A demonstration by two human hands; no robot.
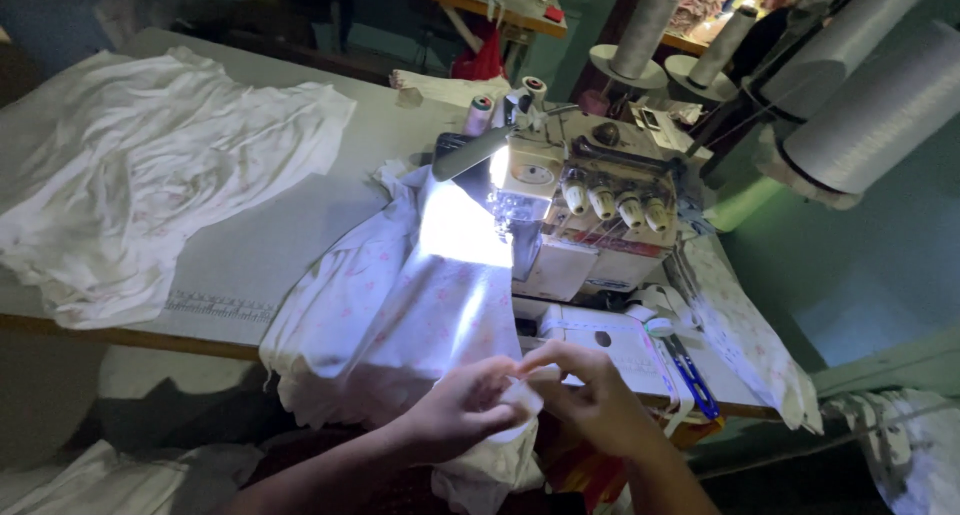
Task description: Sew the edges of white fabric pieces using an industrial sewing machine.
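My left hand (462, 407) and my right hand (590, 395) meet at the table's near edge, both pinching a small piece of white cloth (525, 400) between the fingertips. Under and left of them lies a white garment with faint pink print (390, 315), lit by the lamp of the overlock sewing machine (585, 210). The machine stands just beyond my hands, its tension knobs facing me. The garment's lower edge hangs off the table toward my lap.
A heap of white fabric (140, 165) covers the left of the grey table (270, 240). Blue thread snips (690, 375) lie right of my right hand. Large grey thread cones (850, 85) stand at the right, printed cloth (745, 335) draped beside the machine.
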